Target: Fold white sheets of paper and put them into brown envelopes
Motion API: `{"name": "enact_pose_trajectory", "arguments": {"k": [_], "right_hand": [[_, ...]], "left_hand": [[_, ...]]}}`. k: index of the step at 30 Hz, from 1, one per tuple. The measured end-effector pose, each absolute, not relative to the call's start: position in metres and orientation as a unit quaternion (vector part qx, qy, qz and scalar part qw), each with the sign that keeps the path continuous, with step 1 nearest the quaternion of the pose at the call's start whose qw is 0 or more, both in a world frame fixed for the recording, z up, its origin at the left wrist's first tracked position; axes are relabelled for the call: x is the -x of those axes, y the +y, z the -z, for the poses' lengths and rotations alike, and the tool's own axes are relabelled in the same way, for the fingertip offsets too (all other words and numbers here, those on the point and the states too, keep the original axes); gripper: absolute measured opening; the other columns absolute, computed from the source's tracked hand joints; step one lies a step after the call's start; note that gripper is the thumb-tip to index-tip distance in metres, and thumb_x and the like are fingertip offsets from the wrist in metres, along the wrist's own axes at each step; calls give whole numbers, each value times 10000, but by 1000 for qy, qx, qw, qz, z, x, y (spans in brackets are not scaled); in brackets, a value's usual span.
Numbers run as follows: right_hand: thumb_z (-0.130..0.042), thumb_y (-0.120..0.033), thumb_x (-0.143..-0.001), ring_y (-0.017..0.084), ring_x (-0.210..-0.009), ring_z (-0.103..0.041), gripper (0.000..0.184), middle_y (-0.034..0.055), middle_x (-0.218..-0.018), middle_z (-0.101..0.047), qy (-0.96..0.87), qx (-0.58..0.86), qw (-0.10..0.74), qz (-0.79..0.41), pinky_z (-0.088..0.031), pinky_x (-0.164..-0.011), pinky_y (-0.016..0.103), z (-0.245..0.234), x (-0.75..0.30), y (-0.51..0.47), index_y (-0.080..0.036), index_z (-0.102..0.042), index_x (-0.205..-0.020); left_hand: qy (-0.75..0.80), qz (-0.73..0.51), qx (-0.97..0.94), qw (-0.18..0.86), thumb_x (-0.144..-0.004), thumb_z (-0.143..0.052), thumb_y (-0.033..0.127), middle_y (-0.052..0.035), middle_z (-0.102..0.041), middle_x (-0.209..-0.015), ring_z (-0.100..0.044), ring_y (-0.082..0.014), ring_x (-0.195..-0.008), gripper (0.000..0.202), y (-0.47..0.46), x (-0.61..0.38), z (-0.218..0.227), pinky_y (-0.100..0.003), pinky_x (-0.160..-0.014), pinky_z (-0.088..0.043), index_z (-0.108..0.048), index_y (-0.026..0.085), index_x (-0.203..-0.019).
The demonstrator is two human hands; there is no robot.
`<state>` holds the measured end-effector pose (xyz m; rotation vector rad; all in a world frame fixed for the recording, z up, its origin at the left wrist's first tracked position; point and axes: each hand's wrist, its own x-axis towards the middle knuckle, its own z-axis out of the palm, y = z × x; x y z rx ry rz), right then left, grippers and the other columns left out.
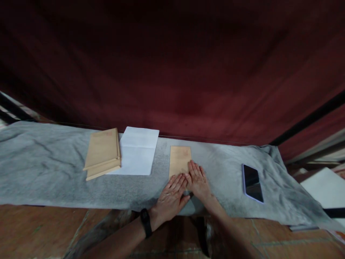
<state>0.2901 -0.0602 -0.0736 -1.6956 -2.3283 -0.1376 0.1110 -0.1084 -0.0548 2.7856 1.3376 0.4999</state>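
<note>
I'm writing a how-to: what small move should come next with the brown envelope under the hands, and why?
Probably lift the left hand off the brown envelope: it and the right hand cover most of the near end, so whether that end lies flat cannot be seen.

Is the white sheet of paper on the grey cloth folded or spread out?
Spread out: the white rectangular paper sheet lies flat, a crease running across its middle. Stacked brown paper envelopes overlap its left side.

Dark red cloth [172,72] backs a brown tiled floor [43,230].
</note>
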Motion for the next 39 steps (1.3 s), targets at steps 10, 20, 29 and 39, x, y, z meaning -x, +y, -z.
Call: {"name": "enact_pose_trajectory", "arguments": {"k": [10,20,29,39], "right_hand": [[-284,-366,-1059,282,-1473,-353,551,117,-1601,-366,-778,614,128,32,-233,-1205,491,73,-293,-69,-134,-348,-1555],[-294,-361,-1053,291,-1469,-358,552,130,-1596,-369,-772,623,126,20,-231,-1198,503,67,-290,-71,-130,-358,-1551],[-313,-201,-1004,282,-1483,-335,541,98,-1597,-375,-782,611,117,32,-233,-1207,511,73,-293,-71,-146,-388,-1537],[-372,-248,-1028,293,-1458,-382,430,101,-1554,-454,-788,603,111,54,-269,-1175,541,63,-289,-72,-207,-573,-1406]], "left_hand": [[501,-146,-853,-14,-1021,-353,507,-154,-370,-1597,-300,-269,-1503,672,-88,-97,68,-492,-1233,-251,-291,115,-1563],[542,-186,-820,-4,-1041,-255,395,-157,-378,-1595,-318,-256,-1496,611,-53,-120,63,-474,-1230,-263,-236,113,-1582],[559,-165,-812,27,-1028,-233,549,-159,-353,-1606,-242,-265,-1525,702,-30,-162,63,-473,-1254,-187,-372,70,-1522],[587,-118,-801,-14,-1024,-220,553,-128,-316,-1626,-206,-251,-1536,712,-22,-152,70,-445,-1259,-143,-363,79,-1536]]}}
